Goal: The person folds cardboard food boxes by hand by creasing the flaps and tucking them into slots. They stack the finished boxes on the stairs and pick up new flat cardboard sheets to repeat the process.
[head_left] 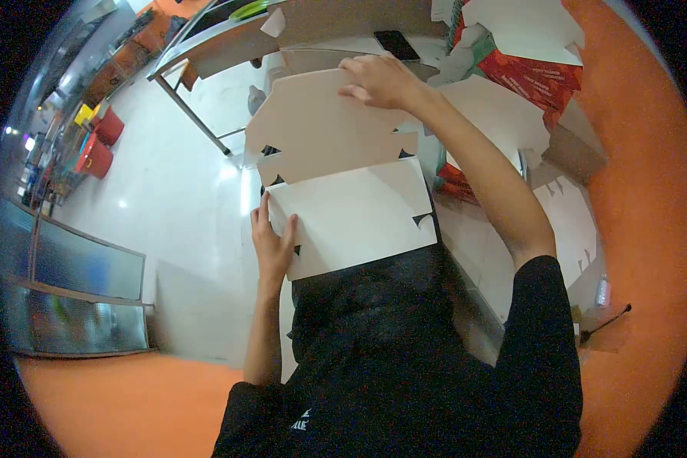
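A partly folded cardboard box blank (351, 214) lies across my lap, its white panel nearest my body and a beige flap with angled corners standing beyond it. Dark notches show along both side edges. My left hand (272, 243) holds the left edge of the white panel, thumb on top and fingers at the side. At the far edge of the flap, my right hand (378, 82) grips the cardboard between thumb and fingers.
Stacks of flat white blanks (488, 122) and red printed packages (530, 80) lie to the right. A black phone (397, 46) rests beyond the flap. Red buckets (94, 156) and a metal-legged table (198, 114) stand left. A small bottle (603, 291) is at the right.
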Available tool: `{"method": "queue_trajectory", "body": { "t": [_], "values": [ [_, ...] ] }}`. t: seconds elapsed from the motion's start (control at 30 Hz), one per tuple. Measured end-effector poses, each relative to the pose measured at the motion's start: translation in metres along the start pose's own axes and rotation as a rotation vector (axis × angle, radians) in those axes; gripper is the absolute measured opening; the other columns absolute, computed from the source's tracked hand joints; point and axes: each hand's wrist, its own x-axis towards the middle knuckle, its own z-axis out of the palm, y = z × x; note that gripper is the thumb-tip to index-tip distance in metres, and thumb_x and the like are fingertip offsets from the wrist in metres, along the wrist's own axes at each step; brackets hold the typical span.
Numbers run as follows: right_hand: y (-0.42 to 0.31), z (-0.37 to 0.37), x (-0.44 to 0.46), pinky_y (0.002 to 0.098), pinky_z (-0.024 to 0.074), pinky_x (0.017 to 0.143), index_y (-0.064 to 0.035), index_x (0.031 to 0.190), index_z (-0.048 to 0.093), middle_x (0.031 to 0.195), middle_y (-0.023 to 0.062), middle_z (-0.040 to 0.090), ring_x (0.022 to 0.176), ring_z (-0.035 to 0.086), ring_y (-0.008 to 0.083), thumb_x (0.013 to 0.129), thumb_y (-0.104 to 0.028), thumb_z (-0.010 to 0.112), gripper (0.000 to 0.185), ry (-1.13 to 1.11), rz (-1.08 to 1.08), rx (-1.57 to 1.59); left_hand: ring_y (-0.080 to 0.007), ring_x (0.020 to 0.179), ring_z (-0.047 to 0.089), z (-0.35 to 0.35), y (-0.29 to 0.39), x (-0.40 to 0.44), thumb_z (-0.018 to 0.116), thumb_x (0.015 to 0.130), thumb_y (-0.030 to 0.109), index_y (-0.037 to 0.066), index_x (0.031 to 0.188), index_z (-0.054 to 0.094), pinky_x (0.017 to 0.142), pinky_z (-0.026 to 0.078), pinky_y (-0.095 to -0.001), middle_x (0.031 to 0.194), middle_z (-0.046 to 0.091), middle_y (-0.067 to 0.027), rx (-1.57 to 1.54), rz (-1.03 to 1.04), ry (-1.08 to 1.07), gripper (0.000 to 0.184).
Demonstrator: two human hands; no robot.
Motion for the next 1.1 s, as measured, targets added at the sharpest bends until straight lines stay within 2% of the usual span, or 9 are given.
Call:
{"method": "queue_trajectory", "body": {
  "t": [0.1,0.2,0.27,0.4,0.6,0.7,0.93,1.03,1.1],
  "values": [
    [-0.001,0.01,-0.009,0.0431,0.0435,0.082,-0.0059,0.107,0.053,0.098,0.0133,0.058,0.093,0.057,0.0315,0.082,-0.028,0.058,0.034,0.262,-0.013,-0.234,-0.0341,0.095,0.052,-0.001,0.002,0.001,0.066,0.076,0.014,0.003,0.131,0.039,0.082,0.043,-0.0399,0.103,0.049,-0.02,0.036,-0.012,-0.035,0.062],
    [-0.021,0.004,-0.044,0.0437,0.0439,0.082,-0.0087,0.113,0.052,0.105,0.0133,0.055,0.096,0.056,0.0319,0.08,-0.023,0.06,0.038,0.381,0.012,-0.218,-0.0339,0.094,0.052,-0.004,0.005,0.004,0.066,0.077,0.014,0.002,0.131,0.039,0.081,0.044,-0.0398,0.102,0.048,-0.0199,0.075,-0.014,-0.06,0.062],
    [-0.058,-0.026,-0.098,0.0424,0.0439,0.084,-0.0083,0.116,0.049,0.111,0.0165,0.053,0.101,0.054,0.0319,0.077,-0.021,0.061,0.043,0.021,0.291,0.158,-0.0338,0.093,0.052,-0.004,0.002,0.002,0.065,0.077,0.015,0.001,0.131,0.038,0.081,0.044,-0.0397,0.102,0.048,-0.02,0.094,-0.017,-0.071,0.062],
    [-0.074,-0.006,-0.189,0.0411,0.0413,0.091,-0.0073,0.129,0.038,0.124,0.0227,0.044,0.111,0.048,0.0375,0.072,-0.021,0.067,0.065,-0.312,0.64,0.347,-0.0345,0.091,0.053,0.001,0.001,-0.001,0.064,0.078,0.015,-0.001,0.131,0.038,0.08,0.044,-0.0396,0.102,0.047,-0.0205,0.137,-0.004,-0.066,0.061],
    [-0.044,0.023,-0.189,0.0403,0.038,0.098,-0.0079,0.139,0.018,0.134,0.0322,0.023,0.115,0.042,0.0446,0.054,-0.02,0.082,0.107,-0.398,0.35,0.407,-0.038,0.093,0.055,-0.007,0.014,0.008,0.063,0.079,0.017,-0.004,0.128,0.039,0.079,0.047,-0.0423,0.11,0.045,-0.0227,0.255,0.005,-0.146,0.058],
    [-0.044,0.016,-0.181,0.0402,0.0387,0.097,-0.0095,0.14,0.018,0.135,0.0332,0.02,0.113,0.045,0.0448,0.051,-0.023,0.083,0.111,-0.529,0.372,0.388,-0.0395,0.089,0.058,-0.011,0.019,0.014,0.064,0.078,0.019,-0.004,0.127,0.039,0.076,0.049,-0.0436,0.119,0.041,-0.0236,0.341,0.02,-0.215,0.06],
    [-0.04,0.016,-0.18,0.0397,0.0412,0.095,-0.0056,0.138,0.019,0.132,0.0331,0.025,0.108,0.049,0.0429,0.051,-0.024,0.083,0.109,-0.527,0.356,0.314,-0.0385,0.077,0.062,-0.035,0.044,0.015,0.074,0.068,0.022,0.0,0.13,0.037,0.071,0.052,-0.0422,0.136,0.026,-0.0237,0.504,0.083,-0.487,0.076],
    [-0.035,0.012,-0.181,0.0409,0.0432,0.092,-0.0043,0.138,0.017,0.13,0.0332,0.029,0.107,0.05,0.0419,0.052,-0.024,0.083,0.11,-0.573,0.341,0.341,-0.0322,0.077,0.062,-0.049,0.051,0.015,0.08,0.059,0.022,0.008,0.134,0.032,0.073,0.053,-0.0398,0.139,0.022,-0.0227,0.58,0.091,-0.59,0.09],
    [-0.034,0.006,-0.175,0.042,0.0443,0.09,-0.0044,0.138,0.016,0.129,0.0334,0.031,0.107,0.051,0.041,0.053,-0.024,0.082,0.11,-0.642,0.363,0.313,-0.0359,0.086,0.061,-0.05,0.051,0.013,0.081,0.058,0.026,0.004,0.133,0.033,0.073,0.052,-0.0406,0.138,0.021,-0.0277,0.606,0.147,-0.632,0.092]
  ]
}}
